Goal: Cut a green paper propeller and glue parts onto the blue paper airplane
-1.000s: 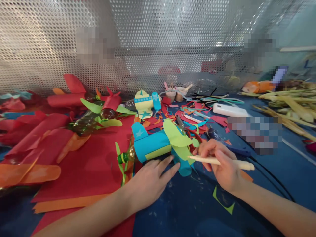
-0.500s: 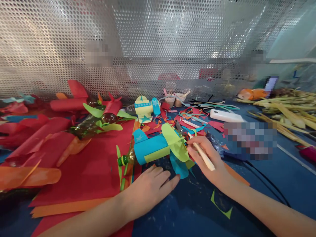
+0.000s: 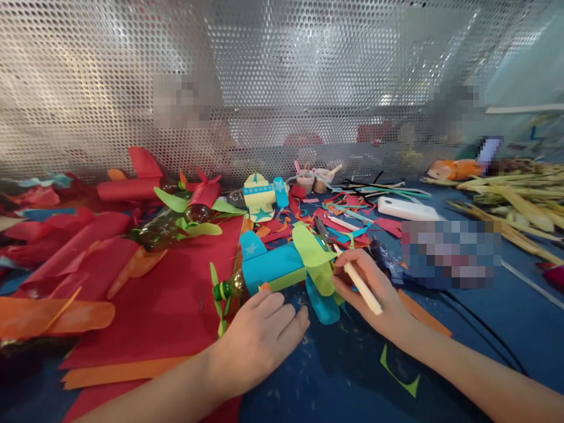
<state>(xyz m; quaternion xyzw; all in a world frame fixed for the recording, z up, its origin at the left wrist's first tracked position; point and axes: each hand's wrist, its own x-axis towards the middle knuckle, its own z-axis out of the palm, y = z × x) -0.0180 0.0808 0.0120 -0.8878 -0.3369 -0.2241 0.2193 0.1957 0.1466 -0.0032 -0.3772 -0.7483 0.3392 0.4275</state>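
Observation:
A toy plane, made from a bottle wrapped in blue and lime-green paper, lies on its side in front of me. My left hand is just below its body, fingers curled. At its fingertips shows a small orange paper piece, which moves with the hand; the thumb is hidden. Beside the plane's lime wing, my right hand grips a slim cream-coloured stick with a narrow tip, slanting up and left. The plane's green cap and lime propeller point left.
Red paper sheets and several bottle planes spread across the left. Coloured scraps, small cups and a white bar lie behind. A black cable runs at right, near dry stalks. A perforated metal screen stands at the back.
My left hand has drawn slightly left with the orange piece, its fingers curling more. My right hand keeps the stick beside the wing. The view has shifted a little.

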